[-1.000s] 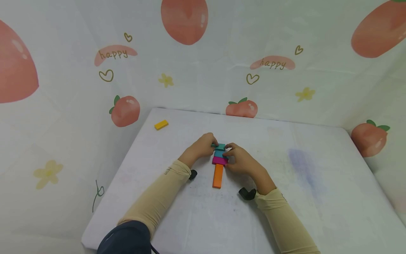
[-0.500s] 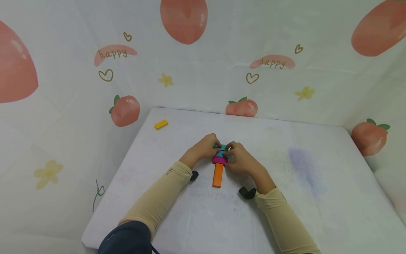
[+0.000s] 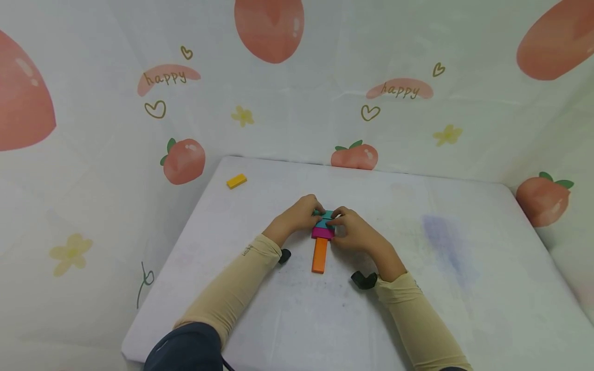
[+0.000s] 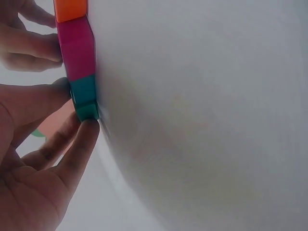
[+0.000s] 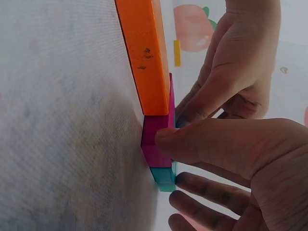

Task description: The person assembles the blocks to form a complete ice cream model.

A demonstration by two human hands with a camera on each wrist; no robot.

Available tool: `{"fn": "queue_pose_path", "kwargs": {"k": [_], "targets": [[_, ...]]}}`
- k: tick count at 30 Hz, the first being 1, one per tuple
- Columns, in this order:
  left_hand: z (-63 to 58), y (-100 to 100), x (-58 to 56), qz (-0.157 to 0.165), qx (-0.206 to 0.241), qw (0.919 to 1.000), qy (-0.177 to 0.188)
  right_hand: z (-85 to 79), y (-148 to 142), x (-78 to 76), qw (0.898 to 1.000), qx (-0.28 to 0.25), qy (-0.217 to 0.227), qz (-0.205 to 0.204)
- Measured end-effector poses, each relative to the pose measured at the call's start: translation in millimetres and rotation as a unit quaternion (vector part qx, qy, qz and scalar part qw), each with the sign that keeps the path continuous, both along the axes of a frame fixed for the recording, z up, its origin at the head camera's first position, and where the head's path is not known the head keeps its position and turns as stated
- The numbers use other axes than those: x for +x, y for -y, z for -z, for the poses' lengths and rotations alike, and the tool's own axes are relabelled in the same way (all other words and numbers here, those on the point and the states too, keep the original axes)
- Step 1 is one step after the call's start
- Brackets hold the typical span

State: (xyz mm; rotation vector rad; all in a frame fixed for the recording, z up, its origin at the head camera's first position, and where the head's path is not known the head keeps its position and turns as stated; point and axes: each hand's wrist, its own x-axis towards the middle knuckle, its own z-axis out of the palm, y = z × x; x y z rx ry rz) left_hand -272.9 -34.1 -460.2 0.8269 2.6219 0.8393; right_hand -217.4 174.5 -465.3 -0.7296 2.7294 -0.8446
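Flat coloured blocks lie end to side in a line on the table: an orange block (image 3: 319,256) lengthwise at the near end, then crosswise a magenta block (image 3: 323,233), a blue block (image 3: 322,224) and a green block (image 3: 329,214) farthest off. My left hand (image 3: 299,214) pinches at the left ends of the green and blue blocks, a fingertip against the green one's far side in the left wrist view. From the right side, my right hand (image 3: 357,233) holds the crosswise blocks; its thumb presses the magenta block (image 5: 156,127) in the right wrist view. Fingers partly hide the block ends.
A yellow block (image 3: 236,181) lies alone near the table's far left corner. Black wrist cameras (image 3: 364,280) sit under both forearms. Behind the white table (image 3: 399,319) hangs a printed cloth (image 3: 297,103).
The green block has slid slightly right, closer in line with the blue one, as my left hand shifted right with it. My right hand has stayed almost still.
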Motion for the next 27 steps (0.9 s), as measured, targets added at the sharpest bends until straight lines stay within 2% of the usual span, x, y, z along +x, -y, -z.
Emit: {"fn": "queue_pose_path", "kwargs": {"k": [17, 27], "targets": [[1.9, 0.6, 2.6, 0.001, -0.002, 1.0, 0.0, -1.3, 0.6, 0.8, 1.0, 0.007, 0.005, 0.001], [2.6, -1.1, 3.1, -0.002, -0.005, 1.0, 0.003, -0.8, -0.5, 0.0, 1.0, -0.007, 0.01, 0.001]]}}
